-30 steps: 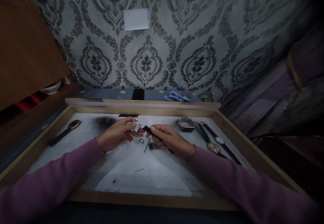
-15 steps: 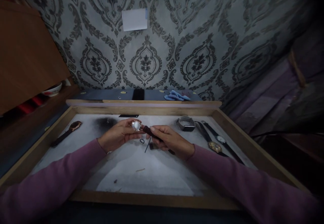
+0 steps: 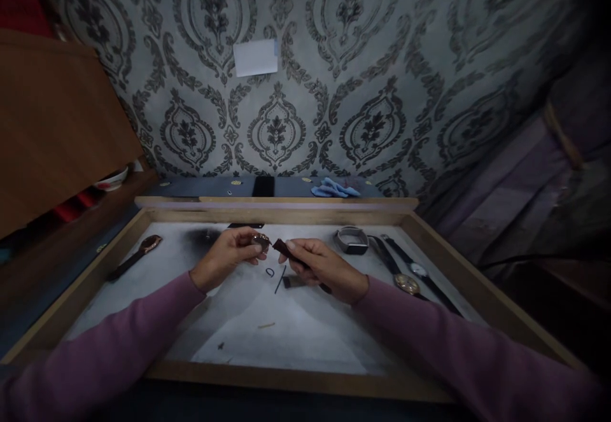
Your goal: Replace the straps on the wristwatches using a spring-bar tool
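Note:
Between the thumb and fingers of my left hand (image 3: 232,254) is a round watch case (image 3: 261,241) with a metallic rim, tilted so that its disc looks dark. My right hand (image 3: 321,263) pinches a dark brown watch strap (image 3: 282,247), its end pointing at the case. A narrow gap seems to lie between strap end and case. Below the hands, on the white surface, are a small dark ring (image 3: 270,272) and a thin dark stick (image 3: 280,280). A dark flat piece (image 3: 292,282) lies partly under my right hand.
A wooden-framed tray (image 3: 267,371) surrounds the work. One watch (image 3: 151,242) lies at left; a grey-banded watch (image 3: 352,241), a gold-faced watch (image 3: 406,282) and a white-faced watch (image 3: 419,270) lie at right. Behind the tray are a blue cloth (image 3: 334,188) and a black flat object (image 3: 263,186).
My left hand has turned the watch case, so its bright disc now looks dark. The case and the strap end have come slightly apart. The whole view has shifted a little.

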Available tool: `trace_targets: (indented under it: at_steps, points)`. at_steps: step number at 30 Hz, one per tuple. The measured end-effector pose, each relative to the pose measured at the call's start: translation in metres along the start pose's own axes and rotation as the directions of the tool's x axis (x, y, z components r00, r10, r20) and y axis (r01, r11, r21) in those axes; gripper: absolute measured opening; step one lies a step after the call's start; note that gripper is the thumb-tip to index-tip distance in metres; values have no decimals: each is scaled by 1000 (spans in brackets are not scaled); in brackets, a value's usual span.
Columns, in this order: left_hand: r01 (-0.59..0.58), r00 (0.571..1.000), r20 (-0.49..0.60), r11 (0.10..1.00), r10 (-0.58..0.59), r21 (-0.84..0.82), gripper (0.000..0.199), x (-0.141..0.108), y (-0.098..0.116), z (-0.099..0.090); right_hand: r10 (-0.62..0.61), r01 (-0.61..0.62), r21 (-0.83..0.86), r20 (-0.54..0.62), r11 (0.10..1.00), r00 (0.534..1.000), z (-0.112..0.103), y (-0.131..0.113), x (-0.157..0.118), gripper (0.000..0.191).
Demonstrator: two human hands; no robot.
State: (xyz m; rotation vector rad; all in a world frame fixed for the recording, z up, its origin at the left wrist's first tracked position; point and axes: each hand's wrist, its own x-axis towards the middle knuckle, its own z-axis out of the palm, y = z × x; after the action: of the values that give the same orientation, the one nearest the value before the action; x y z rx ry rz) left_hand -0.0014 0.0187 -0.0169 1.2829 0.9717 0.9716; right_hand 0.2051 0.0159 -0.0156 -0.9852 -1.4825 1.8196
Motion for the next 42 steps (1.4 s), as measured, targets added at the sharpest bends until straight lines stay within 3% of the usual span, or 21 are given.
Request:
trace_targets:
  at_steps: [4, 10, 20, 29, 37, 42]
  points:
    - [-41, 999, -16, 995, 43, 87, 24, -2, 4, 3, -12, 12, -3, -1, 1000, 1000, 0, -2, -1, 46]
    - [-14, 999, -26, 992, 18, 124, 24, -4, 6, 6, -15, 15, 9, -10, 1000, 1000, -2, -1, -1, 44]
    - [96, 995, 18, 994, -97, 44, 33, -7, 6, 10, -43, 42, -34, -25, 999, 999, -2, -2, -1, 49]
    - [208, 978, 33, 977, -207, -56, 28, -7, 6, 11, -99, 98, -77, -7, 992, 995, -4, -1, 0, 44]
    - [273, 960, 87, 958, -266, -88, 33, -8, 2, 12, -99, 95, -144, -21, 985, 995, -2, -3, -3, 44]
    - [240, 969, 85, 966, -232, -99, 34, -6, 3, 9, -98, 92, -163, -29, 982, 995, -3, -4, -4, 45]
